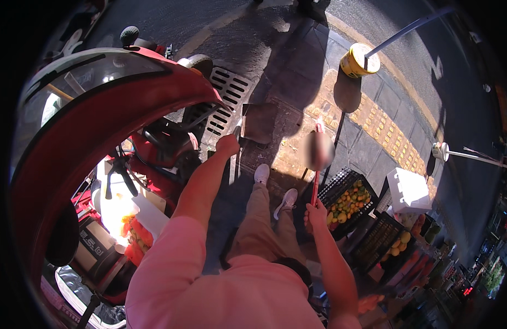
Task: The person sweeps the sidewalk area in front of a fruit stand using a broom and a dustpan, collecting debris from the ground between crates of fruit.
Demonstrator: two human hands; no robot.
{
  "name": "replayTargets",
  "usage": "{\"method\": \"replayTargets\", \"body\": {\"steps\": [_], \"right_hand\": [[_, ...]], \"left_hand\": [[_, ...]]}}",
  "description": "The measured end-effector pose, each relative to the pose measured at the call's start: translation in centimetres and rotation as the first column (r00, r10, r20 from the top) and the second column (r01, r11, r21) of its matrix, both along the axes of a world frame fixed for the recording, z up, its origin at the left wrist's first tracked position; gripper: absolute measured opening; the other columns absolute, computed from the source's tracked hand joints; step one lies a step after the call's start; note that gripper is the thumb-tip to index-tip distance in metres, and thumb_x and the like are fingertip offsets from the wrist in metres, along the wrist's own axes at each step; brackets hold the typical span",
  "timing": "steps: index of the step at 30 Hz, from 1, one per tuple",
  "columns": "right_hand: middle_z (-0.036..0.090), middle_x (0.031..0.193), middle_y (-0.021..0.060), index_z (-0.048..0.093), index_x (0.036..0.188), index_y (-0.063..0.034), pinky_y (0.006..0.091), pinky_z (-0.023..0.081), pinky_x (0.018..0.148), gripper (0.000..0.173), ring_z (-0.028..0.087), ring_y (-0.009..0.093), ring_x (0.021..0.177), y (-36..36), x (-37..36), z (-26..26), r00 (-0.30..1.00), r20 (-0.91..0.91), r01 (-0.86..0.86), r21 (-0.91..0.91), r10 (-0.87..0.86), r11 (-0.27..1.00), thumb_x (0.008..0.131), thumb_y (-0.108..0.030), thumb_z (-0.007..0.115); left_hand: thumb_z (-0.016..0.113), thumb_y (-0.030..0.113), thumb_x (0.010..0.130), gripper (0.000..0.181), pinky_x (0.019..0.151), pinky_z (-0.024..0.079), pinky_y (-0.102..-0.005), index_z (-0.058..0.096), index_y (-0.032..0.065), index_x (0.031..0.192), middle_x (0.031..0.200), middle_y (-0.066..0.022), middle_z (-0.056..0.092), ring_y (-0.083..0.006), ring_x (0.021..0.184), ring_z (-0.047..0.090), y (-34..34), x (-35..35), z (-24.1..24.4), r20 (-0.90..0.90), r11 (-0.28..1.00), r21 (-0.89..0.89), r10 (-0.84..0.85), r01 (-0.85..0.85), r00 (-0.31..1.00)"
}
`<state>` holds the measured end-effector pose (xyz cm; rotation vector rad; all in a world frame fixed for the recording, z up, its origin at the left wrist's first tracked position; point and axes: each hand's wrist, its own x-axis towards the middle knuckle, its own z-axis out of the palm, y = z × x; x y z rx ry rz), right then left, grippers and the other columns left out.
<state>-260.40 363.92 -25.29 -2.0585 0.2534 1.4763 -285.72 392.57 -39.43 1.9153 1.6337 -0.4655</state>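
My left hand (228,144) is closed in a fist around a thin pale handle (237,130), of which only a short length shows. Just beyond that fist lies a square dark pan (258,122), apparently a dustpan, over the paving. On the other side, my right hand (316,211) grips a long red handle (316,185) that points away from me. A blurred round patch covers the handle's middle, and its far end is pale in bright sun. My two shoes stand on the pavement between the hands.
A red three-wheeled vehicle (154,96) with a windscreen stands close on the left, beside a drain grate (222,100). Black crates of fruit (350,203) and a white box (407,191) sit at right. A yellow bucket (360,61) holds a pole near the kerb.
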Motion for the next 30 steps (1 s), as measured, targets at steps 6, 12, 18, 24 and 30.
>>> {"method": "replayTargets", "body": {"steps": [6, 12, 18, 24, 30], "right_hand": [[0.041, 0.057, -0.0001, 0.039, 0.086, -0.0129, 0.0259, 0.037, 0.035, 0.017, 0.042, 0.011, 0.041, 2.6, -4.8, -7.5, 0.965, -0.189, 0.209, 0.122, -0.184, 0.97, 0.083, -0.007, 0.055], [0.041, 0.06, -0.0022, 0.044, 0.095, -0.0155, 0.0224, 0.034, 0.035, 0.017, 0.039, 0.007, 0.041, 5.5, -5.7, 0.6, 0.793, -0.571, 0.322, 0.096, -0.213, 0.942, 0.085, -0.007, 0.054], [0.042, 0.062, -0.0035, 0.047, 0.105, -0.0177, 0.0208, 0.033, 0.033, 0.02, 0.039, 0.005, 0.04, 2.5, 0.9, 6.3, 0.825, -0.533, 0.278, 0.088, -0.191, 0.957, 0.087, -0.01, 0.054], [0.043, 0.058, -0.0009, 0.044, 0.099, -0.0124, 0.025, 0.036, 0.032, 0.019, 0.042, 0.008, 0.039, 1.8, 1.5, 2.7, 0.983, -0.184, 0.02, 0.09, -0.003, 0.996, 0.085, -0.006, 0.054], [0.043, 0.058, 0.0007, 0.042, 0.093, -0.0123, 0.0267, 0.033, 0.031, 0.021, 0.044, 0.01, 0.041, 6.6, -7.7, -4.0, 0.988, -0.152, -0.025, 0.041, 0.031, 0.999, 0.081, 0.0, 0.054]], "left_hand": [[0.055, 0.017, 0.075, 0.021, 0.073, 0.052, -0.0424, 0.066, 0.003, 0.085, 0.088, -0.0194, 0.065, -0.0336, 0.086, 0.064, -0.1, 1.6, 1.5, -0.036, 0.992, -0.004, -0.125, 0.125, 0.991], [0.053, 0.015, 0.077, 0.02, 0.074, 0.052, -0.0416, 0.066, 0.003, 0.085, 0.09, -0.0178, 0.065, -0.0337, 0.086, 0.064, -0.5, 3.2, 2.6, -0.066, 0.994, -0.069, -0.091, 0.087, 0.994], [0.052, 0.018, 0.077, 0.021, 0.075, 0.051, -0.0426, 0.065, 0.0029, 0.086, 0.09, -0.0188, 0.065, -0.034, 0.087, 0.063, -0.9, 1.1, 0.9, -0.073, 0.999, -0.046, -0.019, 0.016, 0.997], [0.052, 0.02, 0.078, 0.025, 0.077, 0.051, -0.0415, 0.061, 0.0019, 0.094, 0.094, -0.0189, 0.065, -0.0328, 0.091, 0.063, -1.1, 0.0, 1.2, -0.103, 0.996, -0.066, 0.057, -0.064, 0.993], [0.053, 0.02, 0.078, 0.024, 0.077, 0.051, -0.0408, 0.062, 0.0028, 0.091, 0.093, -0.0188, 0.065, -0.0327, 0.091, 0.063, -1.2, 0.7, 2.4, -0.111, 0.996, -0.072, 0.036, -0.044, 0.993]]}}
